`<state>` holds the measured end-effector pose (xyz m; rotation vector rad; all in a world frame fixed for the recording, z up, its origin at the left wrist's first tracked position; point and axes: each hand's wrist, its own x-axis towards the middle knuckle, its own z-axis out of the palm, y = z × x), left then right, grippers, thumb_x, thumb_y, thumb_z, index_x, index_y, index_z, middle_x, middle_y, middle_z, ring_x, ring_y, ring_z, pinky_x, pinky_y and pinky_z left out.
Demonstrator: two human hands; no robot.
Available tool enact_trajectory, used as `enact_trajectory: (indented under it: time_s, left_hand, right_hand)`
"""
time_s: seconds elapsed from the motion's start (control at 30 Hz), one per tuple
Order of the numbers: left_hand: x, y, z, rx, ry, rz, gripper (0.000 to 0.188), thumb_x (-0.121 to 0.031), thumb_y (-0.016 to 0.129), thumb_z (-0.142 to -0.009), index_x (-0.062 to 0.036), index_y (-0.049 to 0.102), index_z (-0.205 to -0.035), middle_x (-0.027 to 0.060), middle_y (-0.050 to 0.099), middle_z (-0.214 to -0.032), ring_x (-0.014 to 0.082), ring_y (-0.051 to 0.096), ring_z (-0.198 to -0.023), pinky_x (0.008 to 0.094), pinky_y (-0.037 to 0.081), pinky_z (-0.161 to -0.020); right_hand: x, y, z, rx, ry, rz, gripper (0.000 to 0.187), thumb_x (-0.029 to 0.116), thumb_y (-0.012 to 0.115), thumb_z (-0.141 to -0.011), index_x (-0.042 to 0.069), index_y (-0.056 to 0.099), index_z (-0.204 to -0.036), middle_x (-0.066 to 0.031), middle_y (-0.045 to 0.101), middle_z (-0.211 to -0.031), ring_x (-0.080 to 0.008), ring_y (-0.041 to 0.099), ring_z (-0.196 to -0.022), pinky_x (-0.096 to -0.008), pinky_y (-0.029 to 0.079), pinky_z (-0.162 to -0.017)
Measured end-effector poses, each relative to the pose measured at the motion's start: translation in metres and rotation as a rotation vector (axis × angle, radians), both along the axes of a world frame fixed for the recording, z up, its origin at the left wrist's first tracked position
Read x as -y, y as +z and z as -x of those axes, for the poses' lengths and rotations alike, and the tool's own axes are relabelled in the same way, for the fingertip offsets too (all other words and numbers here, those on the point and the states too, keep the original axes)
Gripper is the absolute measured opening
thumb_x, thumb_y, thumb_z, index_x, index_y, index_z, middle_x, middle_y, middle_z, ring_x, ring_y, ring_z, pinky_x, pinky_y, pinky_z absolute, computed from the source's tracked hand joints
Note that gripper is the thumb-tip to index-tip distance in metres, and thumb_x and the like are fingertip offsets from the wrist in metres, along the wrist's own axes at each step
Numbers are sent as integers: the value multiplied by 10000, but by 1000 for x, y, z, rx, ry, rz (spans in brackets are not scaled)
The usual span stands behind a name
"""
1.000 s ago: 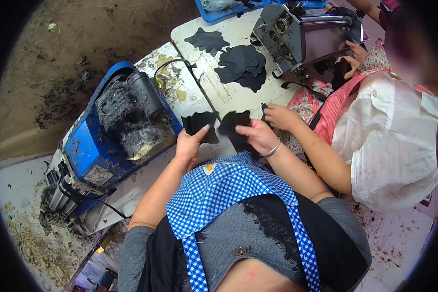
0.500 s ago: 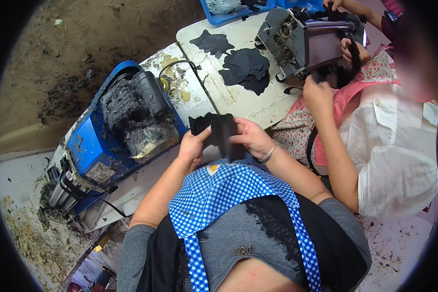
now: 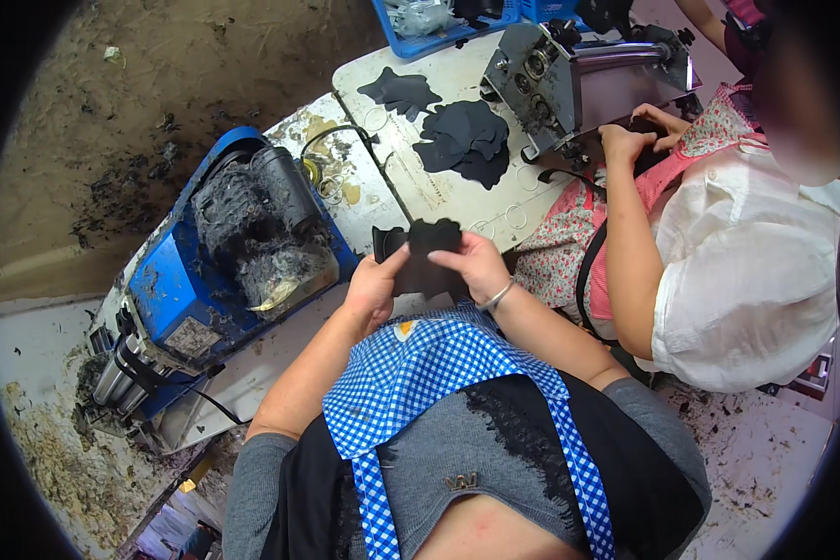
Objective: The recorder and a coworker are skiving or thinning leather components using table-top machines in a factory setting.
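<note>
Just above my checked apron, my two hands hold thin black cut pieces [image 3: 431, 271] that look like leather or soft sheet and have wavy edges. My left hand [image 3: 373, 287] pinches them at their left side, thumb on top. A further dark piece shows behind that thumb. My right hand [image 3: 483, 268], with a bangle at the wrist, grips the right side between thumb and fingers. How many pieces are in my hands I cannot tell. On the white table ahead lie a loose pile of similar black pieces [image 3: 467, 140] and a smaller group [image 3: 399, 91].
To my left stands a blue machine [image 3: 173, 285] with a dark roller, heaped with grey fluff and scraps. A grey metal roller machine [image 3: 537, 89] is at the far right, beside a co-worker [image 3: 737, 271]. Blue baskets [image 3: 406, 42] stand behind. Clear rings [image 3: 515, 217] lie on the table.
The pieces in my hands have turned to lie flatter, with a wavy edge showing at the top. The co-worker's hands have moved lower, and the dark strip they held is no longer visible.
</note>
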<state>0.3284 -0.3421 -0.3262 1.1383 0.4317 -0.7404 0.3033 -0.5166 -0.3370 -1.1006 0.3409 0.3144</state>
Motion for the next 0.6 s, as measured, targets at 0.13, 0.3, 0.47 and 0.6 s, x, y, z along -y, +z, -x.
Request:
enact_trajectory:
  time_s: [0.13, 0.3, 0.47, 0.6]
  left_hand:
    - [-10, -13, -2, -10, 124, 47, 265, -118, 635, -838, 26, 569, -1050, 86, 639, -944, 176, 632, -815, 295, 511, -746]
    - [-2, -1, 3, 159, 80, -104, 293, -63, 669, -805, 28, 564, -1063, 88, 638, -947, 143, 609, -810, 266, 500, -713]
    - [0, 11, 1, 140, 76, -83, 267, -23, 661, -800, 18, 578, -1051, 77, 635, -914, 136, 607, -785, 266, 507, -683]
    - [-9, -3, -6, 40, 72, -147, 252, -162, 672, -823, -1, 607, -1006, 74, 640, -884, 132, 609, -738, 247, 491, -640]
  right_hand:
    - [21, 21, -8, -40, -86, -46, 459, -55, 638, -764, -38, 463, -1189, -126, 635, -1000, -197, 630, -884, -298, 503, -802]
    - [7, 18, -3, -145, 196, -144, 364, -19, 667, -753, -51, 551, -1097, -113, 639, -991, -177, 621, -897, -277, 484, -828]
    - [16, -3, -3, -148, 177, 35, 285, 17, 685, -759, -57, 597, -1021, -97, 654, -934, -160, 628, -845, -264, 493, -784]
    - [19, 19, -6, -69, 40, 4, 286, 40, 663, -788, -47, 586, -1050, -94, 650, -949, -155, 627, -849, -264, 496, -769]
